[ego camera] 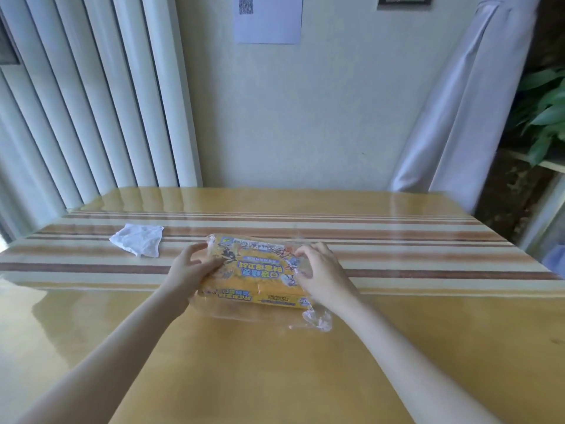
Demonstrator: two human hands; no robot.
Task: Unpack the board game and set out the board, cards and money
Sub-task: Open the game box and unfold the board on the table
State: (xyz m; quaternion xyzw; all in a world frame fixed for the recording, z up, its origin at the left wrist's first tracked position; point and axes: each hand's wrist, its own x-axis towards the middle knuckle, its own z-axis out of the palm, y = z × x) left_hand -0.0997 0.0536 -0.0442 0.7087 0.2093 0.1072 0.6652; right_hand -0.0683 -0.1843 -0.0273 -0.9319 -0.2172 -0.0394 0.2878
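A yellow board game box [255,272] lies flat near the middle of the table, still inside clear plastic wrap [315,319] that bunches loose at its near right corner. My left hand [189,267] grips the box's left end, thumb on top and fingers curled round the edge. My right hand [321,270] is on the right end of the box, its fingers curled and pinching the plastic wrap on the top face. The box is closed, so its contents are hidden.
A crumpled white cloth [139,240] lies to the left of the box. The glossy striped table [397,347] ends at a cream wall behind. A white radiator [91,102] stands back left, a curtain [458,117] and plant [544,111] back right.
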